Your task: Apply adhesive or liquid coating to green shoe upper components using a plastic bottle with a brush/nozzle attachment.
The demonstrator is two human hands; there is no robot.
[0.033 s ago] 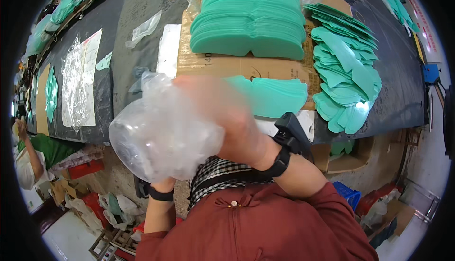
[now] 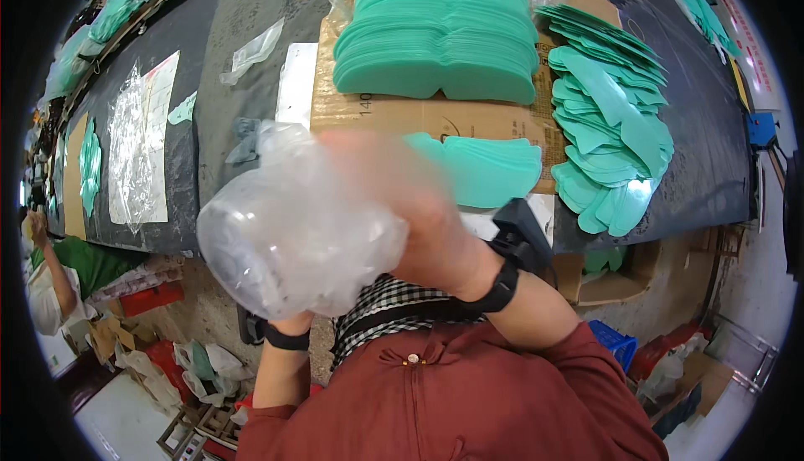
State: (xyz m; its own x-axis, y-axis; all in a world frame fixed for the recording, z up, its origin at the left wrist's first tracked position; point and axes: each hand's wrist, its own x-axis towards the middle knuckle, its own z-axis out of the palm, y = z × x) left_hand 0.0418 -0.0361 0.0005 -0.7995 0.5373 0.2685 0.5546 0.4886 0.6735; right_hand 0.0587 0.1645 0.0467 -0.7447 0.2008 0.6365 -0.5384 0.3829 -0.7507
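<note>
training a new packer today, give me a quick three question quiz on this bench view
1. True or false: the right hand is on the clear plastic bag.
2. What do the green foam pieces rest on? A) cardboard sheet B) metal tray C) blue crate
3. Fill in: each wrist wears a ___ band.

Key: 1 true. 2 A, the cardboard sheet. 3 black; the left hand is mostly hidden under the bag, and the right one is motion-blurred.

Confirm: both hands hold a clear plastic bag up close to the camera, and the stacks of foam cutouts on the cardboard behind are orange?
Not quite: the foam cutouts on the cardboard are teal green, not orange, as the head view shows. The rest holds: the left hand and right hand hold the clear plastic bag up close to the camera.
</note>
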